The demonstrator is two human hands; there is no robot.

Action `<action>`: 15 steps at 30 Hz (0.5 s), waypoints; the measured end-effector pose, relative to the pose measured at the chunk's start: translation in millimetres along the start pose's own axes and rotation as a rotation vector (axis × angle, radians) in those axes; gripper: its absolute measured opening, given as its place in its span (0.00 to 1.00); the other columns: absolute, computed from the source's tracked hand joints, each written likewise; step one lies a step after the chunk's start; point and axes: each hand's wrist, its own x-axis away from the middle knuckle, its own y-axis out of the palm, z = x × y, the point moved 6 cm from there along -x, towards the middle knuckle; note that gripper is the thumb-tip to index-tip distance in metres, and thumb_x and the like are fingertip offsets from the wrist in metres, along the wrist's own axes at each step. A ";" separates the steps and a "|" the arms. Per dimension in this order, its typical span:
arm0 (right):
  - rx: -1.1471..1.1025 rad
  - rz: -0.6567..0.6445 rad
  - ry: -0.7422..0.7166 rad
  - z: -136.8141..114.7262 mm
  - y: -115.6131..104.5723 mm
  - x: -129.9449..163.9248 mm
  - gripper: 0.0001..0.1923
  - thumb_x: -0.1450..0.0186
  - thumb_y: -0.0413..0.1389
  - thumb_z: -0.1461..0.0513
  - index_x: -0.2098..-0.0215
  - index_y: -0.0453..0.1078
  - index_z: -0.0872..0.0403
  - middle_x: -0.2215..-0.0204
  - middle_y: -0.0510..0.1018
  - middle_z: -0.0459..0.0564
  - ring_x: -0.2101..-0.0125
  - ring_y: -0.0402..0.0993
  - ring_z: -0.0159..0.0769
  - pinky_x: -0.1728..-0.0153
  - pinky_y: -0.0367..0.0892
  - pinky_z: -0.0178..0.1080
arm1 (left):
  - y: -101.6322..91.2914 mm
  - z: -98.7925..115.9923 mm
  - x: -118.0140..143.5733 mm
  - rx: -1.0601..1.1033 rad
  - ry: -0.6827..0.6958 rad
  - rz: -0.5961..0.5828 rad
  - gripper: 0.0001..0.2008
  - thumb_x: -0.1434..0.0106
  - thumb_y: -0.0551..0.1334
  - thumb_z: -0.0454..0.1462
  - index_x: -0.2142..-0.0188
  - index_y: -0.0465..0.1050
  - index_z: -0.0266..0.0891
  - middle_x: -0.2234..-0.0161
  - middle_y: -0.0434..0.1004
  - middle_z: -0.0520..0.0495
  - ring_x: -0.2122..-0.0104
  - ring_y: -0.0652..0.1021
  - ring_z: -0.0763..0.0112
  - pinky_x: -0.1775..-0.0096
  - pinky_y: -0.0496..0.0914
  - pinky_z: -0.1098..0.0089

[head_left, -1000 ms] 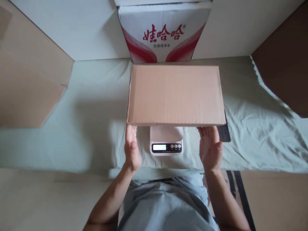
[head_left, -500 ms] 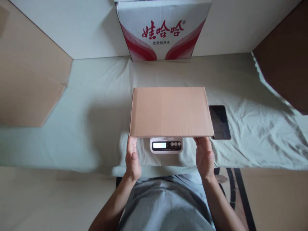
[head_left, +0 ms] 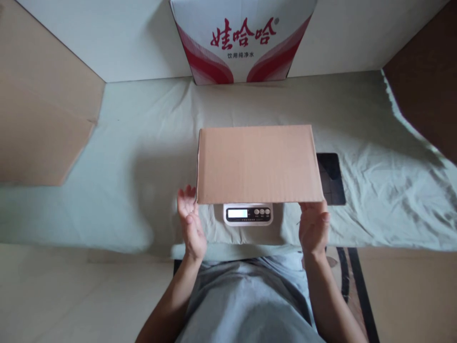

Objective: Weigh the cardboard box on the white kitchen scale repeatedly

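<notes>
Left hand point(head_left: 191, 223) and right hand point(head_left: 313, 226) open, palms facing inward, forearms stretched forward, well apart.

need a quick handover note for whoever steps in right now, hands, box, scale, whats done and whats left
Left hand: open, at the near left corner of the cardboard box, fingers beside its edge, not clearly gripping.
Right hand: open, palm up at the near right corner, fingertips at or under the box edge.
The box lies flat over the white kitchen scale; only the scale's front with lit display and buttons shows.
A dark tablet lies on the green cloth just right of the box.
Done: box is over the scale.
Left: let go fully if it isn't free, then read the display, which is too small to read here.
</notes>
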 end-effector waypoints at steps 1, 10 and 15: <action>-0.004 0.003 0.011 2.2 -2.1 -1.5 0.31 0.37 0.44 0.42 0.42 0.63 0.47 0.40 0.66 0.50 0.38 0.59 0.47 0.37 0.49 0.57 | -0.7 -1.3 -1.8 0.026 -0.009 -0.003 0.27 0.33 0.48 0.50 0.36 0.53 0.54 0.34 0.55 0.50 0.35 0.59 0.62 0.36 0.55 0.59; -0.036 0.033 0.001 -3.7 -2.5 -3.3 0.30 0.39 0.48 0.42 0.45 0.66 0.47 0.44 0.70 0.50 0.43 0.65 0.45 0.38 0.53 0.54 | 9.0 15.0 -5.1 0.112 0.046 -0.039 0.26 0.33 0.52 0.49 0.37 0.57 0.52 0.36 0.59 0.51 0.36 0.59 0.62 0.36 0.54 0.58; -0.085 0.035 -0.086 -14.1 4.9 -1.0 0.25 0.39 0.49 0.44 0.52 0.71 0.47 0.53 0.75 0.48 0.50 0.70 0.40 0.43 0.59 0.47 | 15.3 29.8 -2.6 0.092 0.118 -0.073 0.25 0.33 0.49 0.50 0.39 0.61 0.50 0.38 0.62 0.50 0.37 0.61 0.61 0.37 0.56 0.59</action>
